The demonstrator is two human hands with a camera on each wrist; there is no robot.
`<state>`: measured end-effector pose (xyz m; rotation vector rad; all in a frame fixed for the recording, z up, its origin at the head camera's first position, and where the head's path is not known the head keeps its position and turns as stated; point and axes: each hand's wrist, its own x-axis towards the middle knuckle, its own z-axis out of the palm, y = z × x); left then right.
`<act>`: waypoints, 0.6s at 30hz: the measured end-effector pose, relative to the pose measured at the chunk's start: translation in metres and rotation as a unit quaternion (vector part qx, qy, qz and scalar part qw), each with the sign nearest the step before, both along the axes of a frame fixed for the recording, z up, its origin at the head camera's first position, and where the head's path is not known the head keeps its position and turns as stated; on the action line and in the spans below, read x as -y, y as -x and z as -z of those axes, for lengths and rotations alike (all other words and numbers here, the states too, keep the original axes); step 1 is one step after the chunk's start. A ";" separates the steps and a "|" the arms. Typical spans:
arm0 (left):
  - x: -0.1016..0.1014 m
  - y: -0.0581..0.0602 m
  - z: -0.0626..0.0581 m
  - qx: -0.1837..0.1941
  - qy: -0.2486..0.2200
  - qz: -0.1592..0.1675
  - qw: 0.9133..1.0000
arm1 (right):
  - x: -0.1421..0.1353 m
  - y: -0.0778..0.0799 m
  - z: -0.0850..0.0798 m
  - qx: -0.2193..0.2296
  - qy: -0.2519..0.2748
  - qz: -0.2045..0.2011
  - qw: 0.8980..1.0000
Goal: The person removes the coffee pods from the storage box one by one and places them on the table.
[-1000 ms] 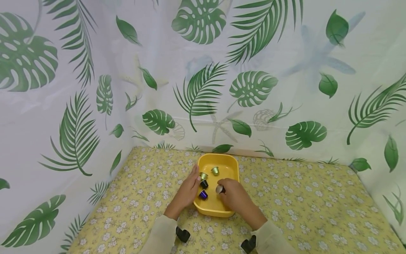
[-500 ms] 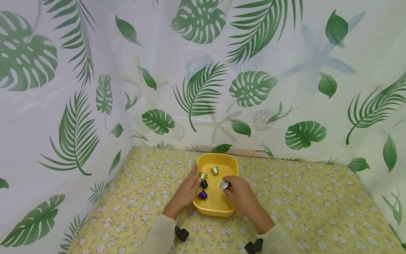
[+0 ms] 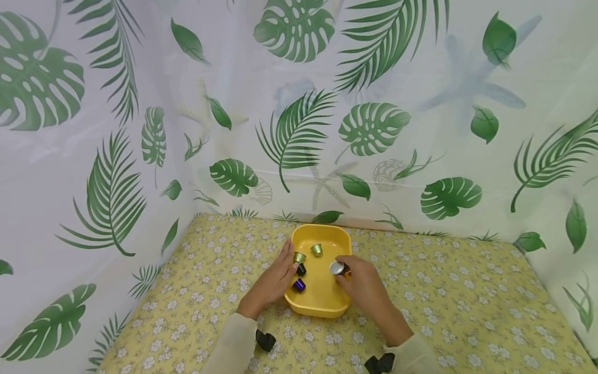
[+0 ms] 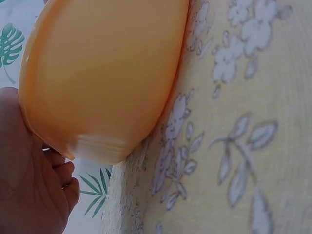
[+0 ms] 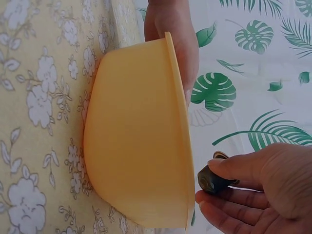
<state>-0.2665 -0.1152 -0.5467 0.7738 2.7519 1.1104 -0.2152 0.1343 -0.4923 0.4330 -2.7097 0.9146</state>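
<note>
My left hand (image 3: 273, 283) holds the left rim of a yellow plastic tub (image 3: 317, 311), its thumb over the rim and its fingers along the outer wall. In my right hand (image 3: 366, 283) a dark coffee capsule (image 3: 336, 268) is pinched between thumb and fingers, over the right side of the tub, its silver lid facing left. The right wrist view shows this dark capsule (image 5: 214, 179) just above the rim. Inside the tub lie a green capsule (image 3: 316, 250), another green capsule (image 3: 299, 257), a black capsule (image 3: 301, 269) partly behind the left thumb, and a purple-blue capsule (image 3: 299, 284).
The tub stands on a yellow floral tablecloth (image 3: 210, 259). A white leaf-patterned curtain (image 3: 397, 208) rises close behind the tub, with another stretch along the left side. Dark straps with cameras (image 3: 265, 340) sit at both wrists.
My right hand has lifted the dark capsule from low in the tub and moved right toward the rim, turning its lid more into view. The left hand and tub have stayed nearly still.
</note>
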 end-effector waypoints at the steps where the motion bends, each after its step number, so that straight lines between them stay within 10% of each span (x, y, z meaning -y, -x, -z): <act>1: 0.000 0.000 0.000 -0.002 0.002 -0.002 1.000 | -0.001 0.000 -0.001 -0.002 0.002 0.001 1.000; 18: -0.001 0.002 0.004 0.008 -0.010 -0.001 1.000 | -0.022 0.001 -0.010 -0.029 0.052 0.019 0.998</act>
